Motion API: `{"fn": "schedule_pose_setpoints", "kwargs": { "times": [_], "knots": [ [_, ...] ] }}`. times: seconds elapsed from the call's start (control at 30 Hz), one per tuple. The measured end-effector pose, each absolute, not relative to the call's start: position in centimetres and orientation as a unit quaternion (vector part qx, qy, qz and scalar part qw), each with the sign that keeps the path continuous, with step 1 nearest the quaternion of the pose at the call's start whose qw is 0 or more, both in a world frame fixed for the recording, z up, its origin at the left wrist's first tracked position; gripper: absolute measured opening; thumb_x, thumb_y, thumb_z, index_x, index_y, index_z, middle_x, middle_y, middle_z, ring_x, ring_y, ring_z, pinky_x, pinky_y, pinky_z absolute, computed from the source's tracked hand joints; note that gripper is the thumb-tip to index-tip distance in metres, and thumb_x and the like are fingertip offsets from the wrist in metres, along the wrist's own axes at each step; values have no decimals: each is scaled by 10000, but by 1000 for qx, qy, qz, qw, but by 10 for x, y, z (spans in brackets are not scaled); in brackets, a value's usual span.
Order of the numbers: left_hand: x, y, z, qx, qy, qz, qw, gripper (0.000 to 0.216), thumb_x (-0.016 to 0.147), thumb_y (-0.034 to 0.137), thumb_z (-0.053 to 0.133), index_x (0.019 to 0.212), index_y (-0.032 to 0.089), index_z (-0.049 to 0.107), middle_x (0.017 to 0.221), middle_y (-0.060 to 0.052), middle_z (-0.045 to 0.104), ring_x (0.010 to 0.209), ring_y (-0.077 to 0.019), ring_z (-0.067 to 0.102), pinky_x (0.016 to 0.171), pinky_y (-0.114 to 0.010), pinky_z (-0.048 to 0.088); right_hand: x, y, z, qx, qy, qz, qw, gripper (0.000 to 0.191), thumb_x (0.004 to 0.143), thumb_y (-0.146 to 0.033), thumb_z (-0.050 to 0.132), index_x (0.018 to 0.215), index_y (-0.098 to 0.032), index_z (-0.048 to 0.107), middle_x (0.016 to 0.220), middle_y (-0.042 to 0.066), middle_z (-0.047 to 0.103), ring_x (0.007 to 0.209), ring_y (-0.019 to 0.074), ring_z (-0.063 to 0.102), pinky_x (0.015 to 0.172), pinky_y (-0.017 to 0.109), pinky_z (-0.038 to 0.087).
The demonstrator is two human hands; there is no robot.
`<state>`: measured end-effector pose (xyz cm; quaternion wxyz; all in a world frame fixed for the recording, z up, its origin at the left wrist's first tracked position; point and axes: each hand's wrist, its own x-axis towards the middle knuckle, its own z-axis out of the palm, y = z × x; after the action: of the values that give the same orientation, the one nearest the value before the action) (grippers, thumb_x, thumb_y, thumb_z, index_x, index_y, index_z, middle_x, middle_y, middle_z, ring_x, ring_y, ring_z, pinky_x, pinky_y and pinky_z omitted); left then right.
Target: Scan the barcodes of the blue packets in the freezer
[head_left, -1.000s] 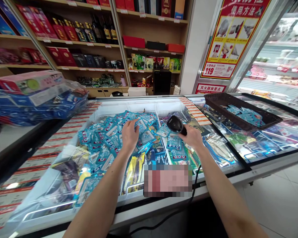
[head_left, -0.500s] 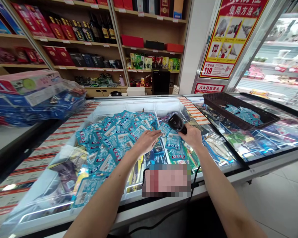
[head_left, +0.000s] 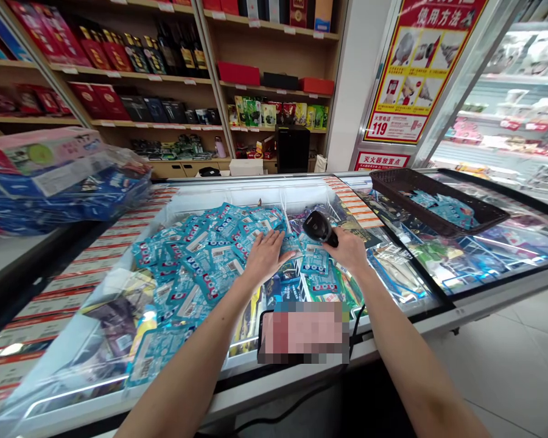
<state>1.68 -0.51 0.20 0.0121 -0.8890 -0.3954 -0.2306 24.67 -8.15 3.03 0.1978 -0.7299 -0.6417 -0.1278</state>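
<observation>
This is a shop: wooden shelving holds bottles and boxes, with small labels along its edges. Packaged goods fill a chest display cabinet lined with label strips. A barcode scanner and a brightly lit display cabinet add to it.

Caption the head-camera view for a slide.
The right hand grips a black scanner while the open left hand spreads over blue packets heaped in a display case.
</observation>
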Motion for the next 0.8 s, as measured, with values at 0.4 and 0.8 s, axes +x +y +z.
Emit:
{"fn": "schedule_pose_setpoints", "kwargs": {
  "times": [0.4, 0.8],
  "knots": [
    [7, 1, 11, -815, -432, -364, -127, 610, 745, 510, 584, 1250, 206, 425, 1152, -100, 507, 1086, -251, 496, 902, -375, 399, 248, -81, 26, -711, -659, -144, 198, 395, 790, -494, 526, 1071, -217, 555, 888, 54, 665, 780, 223, 618, 619, 278, 377],
    [3, 2, 17, -718, -493, -453, -191, 419, 785, 473, 532, 1090, 198, 448, 989, -55, 576, 791, -172, 568, 688, -292, 417, 247, -82, 27, -696, -674, -145, 201, 393, 799, -520, 508, 1011, -194, 566, 860, 63, 669, 768, 212, 619, 628, 274, 374]
  ]
}}
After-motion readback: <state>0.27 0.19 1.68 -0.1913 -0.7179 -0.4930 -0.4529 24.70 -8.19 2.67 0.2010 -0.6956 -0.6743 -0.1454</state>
